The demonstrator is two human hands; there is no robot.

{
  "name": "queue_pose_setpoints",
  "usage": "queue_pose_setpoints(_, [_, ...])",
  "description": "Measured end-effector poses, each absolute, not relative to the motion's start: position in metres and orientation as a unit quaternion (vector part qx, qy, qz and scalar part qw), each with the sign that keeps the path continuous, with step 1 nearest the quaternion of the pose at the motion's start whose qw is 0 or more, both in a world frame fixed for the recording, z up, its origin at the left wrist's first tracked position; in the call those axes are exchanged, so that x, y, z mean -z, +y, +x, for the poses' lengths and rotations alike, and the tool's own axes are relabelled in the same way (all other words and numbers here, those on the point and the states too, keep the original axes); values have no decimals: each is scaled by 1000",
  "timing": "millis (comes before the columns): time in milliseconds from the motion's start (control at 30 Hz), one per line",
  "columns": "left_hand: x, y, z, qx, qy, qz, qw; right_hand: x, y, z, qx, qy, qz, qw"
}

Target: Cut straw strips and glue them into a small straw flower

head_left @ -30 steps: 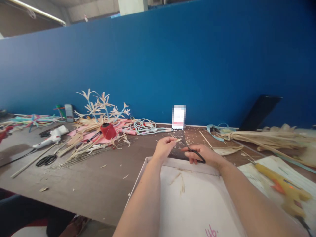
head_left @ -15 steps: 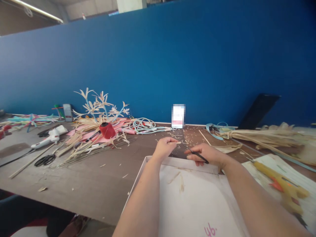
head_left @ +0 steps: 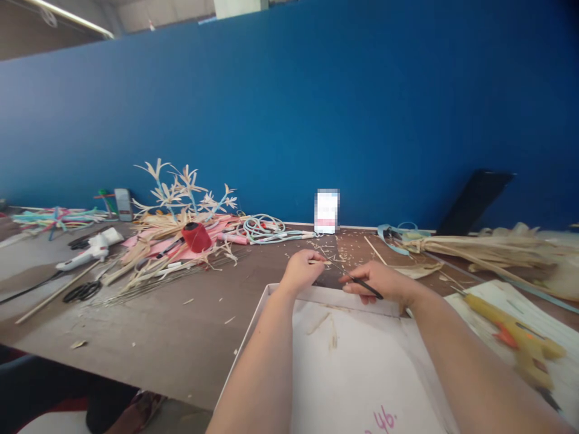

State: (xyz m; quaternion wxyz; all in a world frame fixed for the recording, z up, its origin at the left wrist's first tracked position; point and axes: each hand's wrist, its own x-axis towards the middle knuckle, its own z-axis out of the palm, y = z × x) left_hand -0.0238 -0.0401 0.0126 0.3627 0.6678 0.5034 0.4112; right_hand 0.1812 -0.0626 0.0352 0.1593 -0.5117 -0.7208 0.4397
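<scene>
My left hand is closed in a pinch on a small pale straw piece just beyond the far rim of a white shallow box. My right hand grips small black-handled scissors, whose blades point left toward the straw piece. Both hands hover over the brown table, with tiny straw cuttings scattered under and beyond them. A few straw slivers lie inside the box.
A yellow glue gun lies at right on white paper. Dried straw bundles lie at the far right. At left are straw flowers, a red spool, a white glue gun, black scissors and cables. A blue wall stands behind.
The hands have stayed nearly in place over the box's far rim; the scissors' blades have shifted slightly lower toward the straw piece. The view has drifted a little.
</scene>
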Motion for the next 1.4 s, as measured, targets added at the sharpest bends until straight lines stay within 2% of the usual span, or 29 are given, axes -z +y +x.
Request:
queue_pose_setpoints(333, [-18,-42,-23,-414,517,638,392,-30,-59,183,-421,-726,-517,168])
queue_pose_setpoints(467, [-15,-40,-24,-423,505,624,420,-26,-55,179,-426,-663,-546,283])
queue_pose_setpoints(600, [-13,-38,-22,-444,457,594,492,-25,-52,168,-413,-601,-541,419])
queue_pose_setpoints(733, [-15,-41,-16,-438,429,552,565,-20,-51,154,-420,-580,-498,489])
queue_pose_setpoints(1133, [-21,-48,-13,-381,403,543,630,-17,-49,151,-380,-580,-486,532])
queue_pose_setpoints(1400, [-18,-44,-15,-399,435,539,601,-16,-48,156,-389,-574,-462,553])
